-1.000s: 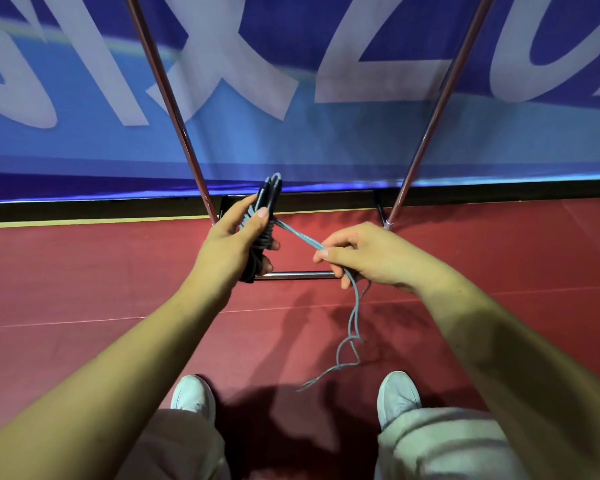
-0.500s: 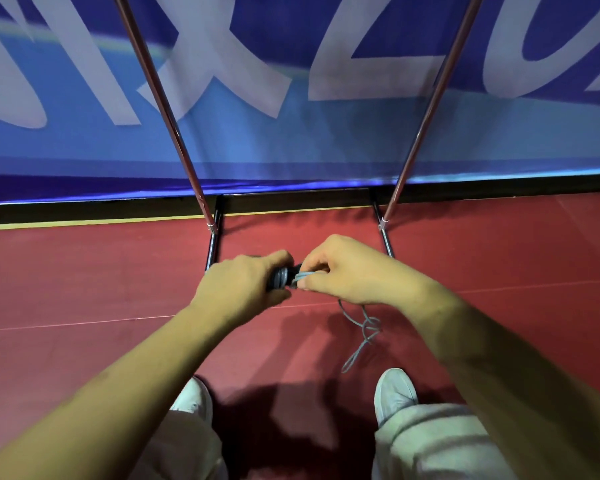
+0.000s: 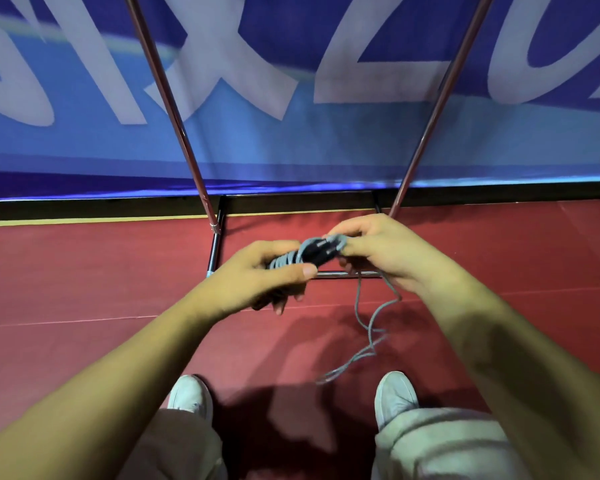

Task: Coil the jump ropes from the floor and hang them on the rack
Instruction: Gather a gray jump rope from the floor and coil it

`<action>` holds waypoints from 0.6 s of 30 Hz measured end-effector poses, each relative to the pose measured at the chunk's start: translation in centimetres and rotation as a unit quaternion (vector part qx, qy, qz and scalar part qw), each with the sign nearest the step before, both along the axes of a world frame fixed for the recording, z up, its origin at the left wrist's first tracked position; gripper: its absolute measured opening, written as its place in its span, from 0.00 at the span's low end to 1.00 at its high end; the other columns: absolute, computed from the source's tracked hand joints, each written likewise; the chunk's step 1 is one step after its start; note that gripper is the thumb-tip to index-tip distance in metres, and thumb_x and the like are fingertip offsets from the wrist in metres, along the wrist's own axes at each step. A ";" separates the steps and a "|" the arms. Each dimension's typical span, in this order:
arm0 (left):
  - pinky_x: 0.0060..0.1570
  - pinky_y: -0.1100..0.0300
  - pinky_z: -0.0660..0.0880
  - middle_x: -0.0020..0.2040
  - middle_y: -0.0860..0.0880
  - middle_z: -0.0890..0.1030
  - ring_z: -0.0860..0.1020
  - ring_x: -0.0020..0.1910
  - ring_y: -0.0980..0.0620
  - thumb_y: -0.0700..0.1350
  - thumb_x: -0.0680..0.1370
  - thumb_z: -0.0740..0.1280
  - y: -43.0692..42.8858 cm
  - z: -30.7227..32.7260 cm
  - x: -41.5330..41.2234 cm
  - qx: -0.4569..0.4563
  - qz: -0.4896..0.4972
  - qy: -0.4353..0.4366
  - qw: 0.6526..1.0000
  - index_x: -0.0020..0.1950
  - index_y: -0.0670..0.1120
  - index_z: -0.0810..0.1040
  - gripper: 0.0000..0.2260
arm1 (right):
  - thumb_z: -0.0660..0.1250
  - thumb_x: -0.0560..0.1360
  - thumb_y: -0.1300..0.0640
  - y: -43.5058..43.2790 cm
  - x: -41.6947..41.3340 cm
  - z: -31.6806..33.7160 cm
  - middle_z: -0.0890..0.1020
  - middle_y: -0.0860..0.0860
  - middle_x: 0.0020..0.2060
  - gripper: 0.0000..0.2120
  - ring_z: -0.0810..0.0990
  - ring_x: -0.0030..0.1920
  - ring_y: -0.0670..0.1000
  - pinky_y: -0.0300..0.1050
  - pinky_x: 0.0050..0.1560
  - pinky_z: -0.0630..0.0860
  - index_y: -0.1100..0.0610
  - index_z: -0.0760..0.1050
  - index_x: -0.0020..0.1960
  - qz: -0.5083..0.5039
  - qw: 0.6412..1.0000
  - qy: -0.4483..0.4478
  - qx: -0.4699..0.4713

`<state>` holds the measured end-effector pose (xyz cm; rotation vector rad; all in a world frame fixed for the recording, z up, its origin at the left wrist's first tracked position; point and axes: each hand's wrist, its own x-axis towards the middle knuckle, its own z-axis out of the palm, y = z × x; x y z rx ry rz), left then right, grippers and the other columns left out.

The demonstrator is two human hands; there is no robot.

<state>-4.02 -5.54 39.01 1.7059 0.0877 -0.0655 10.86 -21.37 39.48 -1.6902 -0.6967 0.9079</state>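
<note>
one jump rope [image 3: 303, 255] is in play, a grey cord wound in tight turns around its dark handles, held in the air between both hands just above the front bar of the rack [image 3: 343, 274]. the left hand [image 3: 257, 277] is clenched around the wrapped bundle, thumb pressed along its near side, which seems meant to keep the turns from slipping while more cord goes on. the right hand [image 3: 381, 252] pinches the cord at the bundle's far end, fingertips guiding the next turn over the handle tips. from that hand the loose tail [image 3: 368, 327] drops in a slack, kinked line toward the red floor [image 3: 84, 271], ending between the two white shoes [image 3: 395, 398]; whether its end touches the floor is hard to tell.

judging by the tail left over, the coiling is nearly finished and hanging has not begun. the rack's two slanted poles [image 3: 168, 98] rise to either side in front of the blue banner [image 3: 309, 140], leaving an open gap straight ahead. its low base frame sits just beyond the hands, an edge the dangling tail could snag.
</note>
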 end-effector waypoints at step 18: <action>0.27 0.61 0.71 0.38 0.47 0.79 0.73 0.31 0.50 0.46 0.77 0.72 2.2 -1.1 0.8 0.069 0.242 0.090 0.964 0.53 0.51 0.77 0.07 | 0.69 0.77 0.54 0.1 -1.4 0.3 0.76 0.39 0.25 0.04 0.71 0.27 0.38 0.32 0.31 0.65 0.51 0.82 0.46 0.126 0.945 -0.267 -0.140</action>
